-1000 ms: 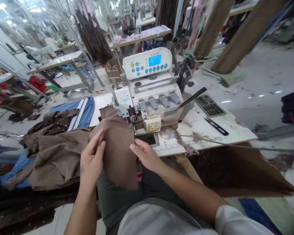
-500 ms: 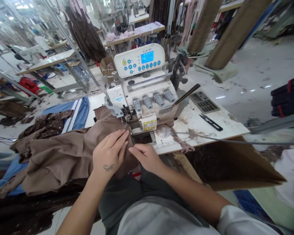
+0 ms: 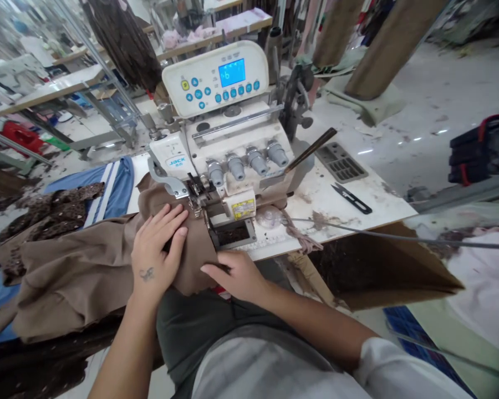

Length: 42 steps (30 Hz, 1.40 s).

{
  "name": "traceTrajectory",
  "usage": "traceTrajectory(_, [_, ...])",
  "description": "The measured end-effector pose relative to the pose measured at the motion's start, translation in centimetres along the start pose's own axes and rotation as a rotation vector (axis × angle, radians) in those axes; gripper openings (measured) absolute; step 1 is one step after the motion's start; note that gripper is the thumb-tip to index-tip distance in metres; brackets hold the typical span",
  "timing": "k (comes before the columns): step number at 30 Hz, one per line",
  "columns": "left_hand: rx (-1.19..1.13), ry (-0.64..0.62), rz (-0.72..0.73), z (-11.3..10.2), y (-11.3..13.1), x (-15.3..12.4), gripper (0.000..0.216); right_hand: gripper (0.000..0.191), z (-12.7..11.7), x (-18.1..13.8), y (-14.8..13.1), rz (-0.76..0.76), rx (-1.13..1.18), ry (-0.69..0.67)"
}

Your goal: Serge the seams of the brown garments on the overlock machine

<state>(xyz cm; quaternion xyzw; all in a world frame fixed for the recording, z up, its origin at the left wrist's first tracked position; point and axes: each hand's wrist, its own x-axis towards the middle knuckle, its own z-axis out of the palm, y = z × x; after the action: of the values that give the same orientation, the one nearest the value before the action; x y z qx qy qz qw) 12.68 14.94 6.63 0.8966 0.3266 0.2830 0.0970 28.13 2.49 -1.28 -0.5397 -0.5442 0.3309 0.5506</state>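
Hiding brown fabric (image 3: 197,252), left hand (image 3: 156,249)

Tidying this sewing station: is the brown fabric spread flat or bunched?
Bunched: the brown fabric lies in loose folds left of the left hand.

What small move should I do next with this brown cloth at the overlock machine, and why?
Probably ease the brown fabric slightly toward the presser foot: its edge lies right at the foot, while your left hand rests flat on it and your right hand touches it nearby, so both can guide it.
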Motion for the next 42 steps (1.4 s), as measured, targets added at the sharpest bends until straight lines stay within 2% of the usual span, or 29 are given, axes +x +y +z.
traceTrajectory(4, [-0.048, -0.069, -0.068, -0.9, -1.5, 2.1, 0.039, 0.053, 0.4, -0.7, -0.2, -0.048, -0.038, -0.022])
traceTrajectory(9, [-0.053, -0.133, -0.129, -0.8, -4.1, 6.1, 0.035, 0.057, -0.3, 2.1, -1.3, -0.029, 0.031, 0.036])
traceTrajectory(10, [-0.057, -0.109, -0.141, -0.6, -4.3, 6.7, 0.032, 0.055, -0.4, 2.6, -1.4, 0.010, 0.104, 0.033])
traceTrajectory(12, [-0.003, 0.022, -0.161, -0.6, -3.9, 7.0, 0.028, 0.050, -0.4, 3.3, -1.5, 0.115, 0.297, 0.009])
traceTrajectory(14, [0.081, 0.189, -0.144, -0.9, -2.5, 5.9, 0.027, 0.046, -0.3, 3.1, -1.5, 0.212, 0.453, -0.024])
traceTrajectory(16, [0.076, 0.274, -0.082, -1.4, -0.4, 3.6, 0.025, 0.045, 0.0, 2.3, -1.3, 0.258, 0.490, -0.044])
traceTrajectory(17, [0.038, 0.262, -0.048, -1.6, 0.7, 2.3, 0.025, 0.045, 0.1, 1.9, -1.3, 0.266, 0.486, -0.043])
traceTrajectory(20, [-0.002, 0.114, 0.016, -1.6, 3.0, -1.1, 0.029, 0.044, 0.3, 1.0, -1.3, 0.245, 0.464, -0.016])
traceTrajectory(23, [0.073, 0.045, -0.023, -0.6, 3.4, -2.1, 0.036, 0.047, 0.3, 1.7, -1.5, 0.217, 0.470, 0.002])
traceTrajectory(28, [-0.060, 0.091, -0.096, 1.2, 1.5, 0.1, 0.040, 0.050, 0.2, 4.0, -1.8, 0.220, 0.523, 0.065])
traceTrajectory(33, [-0.127, 0.085, -0.173, 1.9, -1.3, 2.5, 0.036, 0.048, 0.1, 3.2, 0.2, 0.273, 0.459, -0.012])
traceTrajectory(36, [-0.284, 0.081, -0.274, 1.8, -3.5, 3.3, 0.031, 0.047, -0.1, 2.5, 1.7, 0.273, 0.378, -0.047])
traceTrajectory(42, [-0.486, -0.036, -0.456, 0.3, -6.5, 3.0, 0.052, 0.041, -0.1, 2.5, 2.2, 0.229, 0.327, -0.075])
